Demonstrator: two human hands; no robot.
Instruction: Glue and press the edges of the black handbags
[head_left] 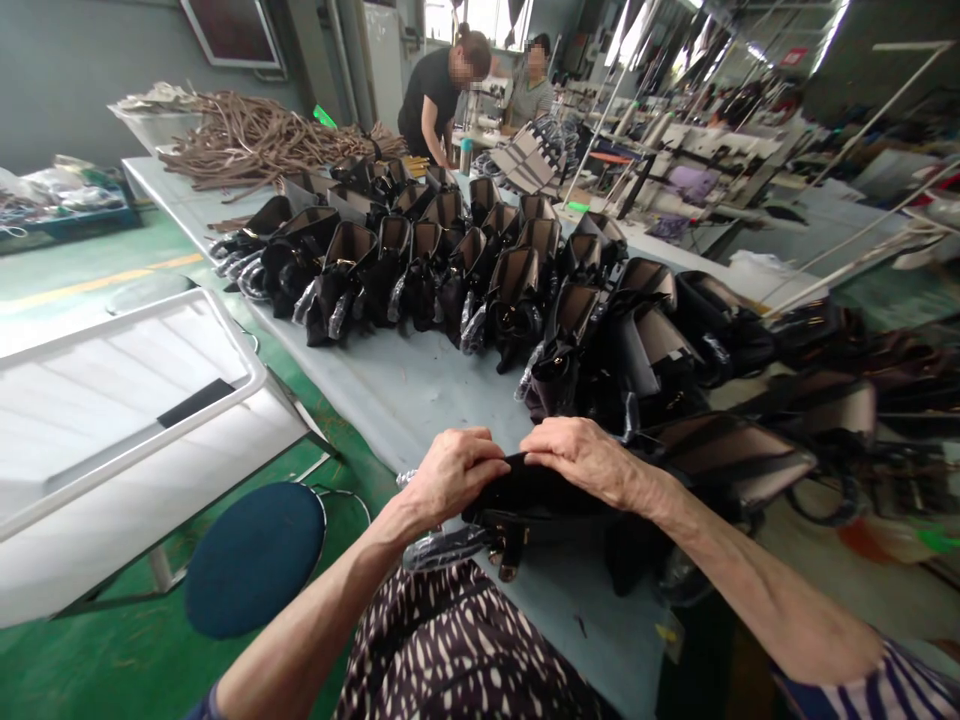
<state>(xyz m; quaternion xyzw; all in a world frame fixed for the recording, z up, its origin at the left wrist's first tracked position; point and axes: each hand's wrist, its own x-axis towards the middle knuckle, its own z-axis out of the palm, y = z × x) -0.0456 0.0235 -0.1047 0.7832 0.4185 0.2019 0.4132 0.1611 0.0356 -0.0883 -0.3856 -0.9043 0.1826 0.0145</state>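
A black handbag [555, 492] lies at the near edge of the table, right in front of my body. My left hand [457, 468] pinches its upper rim on the left, fingers closed over the edge. Close beside it, my right hand [589, 458] grips the same rim with thumb and fingers. A plastic-wrapped handle [446, 548] sticks out at the bag's left, and small gold-coloured metal fittings [508, 568] show below the rim. The inside of the bag is dark, and its far side is partly hidden by my hands.
Rows of black bags with tan linings [514, 275] stand on the long table [397, 375]. A heap of brown straps [247, 140] lies at the far left end. A blue round stool [255, 560] and a white tray [259, 385] are at left. Two people work beyond, near sewing machines.
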